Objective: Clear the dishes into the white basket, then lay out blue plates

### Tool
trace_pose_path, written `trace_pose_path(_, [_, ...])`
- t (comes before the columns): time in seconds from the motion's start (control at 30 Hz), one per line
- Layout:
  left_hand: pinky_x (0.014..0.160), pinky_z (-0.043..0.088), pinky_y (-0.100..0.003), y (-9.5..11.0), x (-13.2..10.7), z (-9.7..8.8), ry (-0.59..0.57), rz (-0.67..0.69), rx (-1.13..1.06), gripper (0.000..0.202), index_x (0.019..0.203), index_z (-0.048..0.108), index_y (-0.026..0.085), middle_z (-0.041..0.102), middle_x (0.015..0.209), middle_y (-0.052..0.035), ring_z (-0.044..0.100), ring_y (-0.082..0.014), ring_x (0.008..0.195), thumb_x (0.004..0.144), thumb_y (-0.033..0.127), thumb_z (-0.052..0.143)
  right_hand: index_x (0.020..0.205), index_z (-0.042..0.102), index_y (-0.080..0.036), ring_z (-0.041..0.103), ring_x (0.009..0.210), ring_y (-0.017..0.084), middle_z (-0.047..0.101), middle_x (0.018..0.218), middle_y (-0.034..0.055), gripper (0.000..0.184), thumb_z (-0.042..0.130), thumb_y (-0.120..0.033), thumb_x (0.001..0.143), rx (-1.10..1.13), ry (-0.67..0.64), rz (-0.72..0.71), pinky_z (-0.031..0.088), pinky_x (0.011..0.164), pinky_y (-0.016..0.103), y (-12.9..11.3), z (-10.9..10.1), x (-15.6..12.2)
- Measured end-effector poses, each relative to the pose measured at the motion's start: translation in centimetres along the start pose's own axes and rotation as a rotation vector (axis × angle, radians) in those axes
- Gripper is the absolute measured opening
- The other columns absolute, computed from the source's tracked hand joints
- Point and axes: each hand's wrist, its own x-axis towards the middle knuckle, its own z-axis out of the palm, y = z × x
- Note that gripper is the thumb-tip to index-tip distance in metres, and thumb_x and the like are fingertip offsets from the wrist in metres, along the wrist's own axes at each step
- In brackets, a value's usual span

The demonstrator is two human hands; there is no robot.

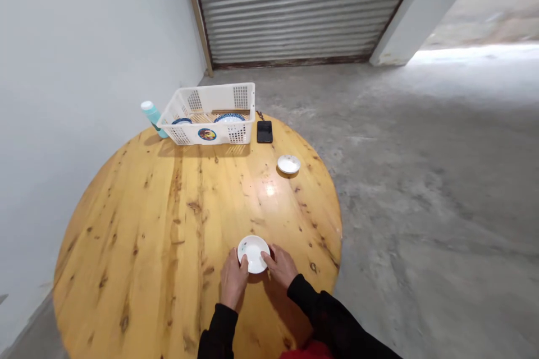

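A small white dish sits on the round wooden table near its front edge. My left hand grips the dish's left rim and my right hand grips its right rim, fingers curled on it. Both sleeves are black. A second small white dish lies farther back on the right side of the table, apart from both hands.
A white plastic basket at the table's far edge holds blue-rimmed dishes. A teal bottle stands to its left, a black phone lies to its right. A white wall is on the left, concrete floor on the right.
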Motion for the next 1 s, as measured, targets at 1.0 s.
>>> trace_pose_path(1.0, [0.078,0.051,-0.033,16.5,-8.2,12.5,-0.228,0.115,-0.583,0.038,0.108,0.067,0.012,0.072,0.097,-0.0104,0.063,-0.0224,0.085,0.085,0.035,0.048,0.099,0.073,-0.014,0.064,0.073,0.021,0.070,0.084,0.0097,0.043,0.048,-0.040,0.076,0.361,0.190,0.051,0.050,0.070,0.032,16.2,-16.0,-9.9])
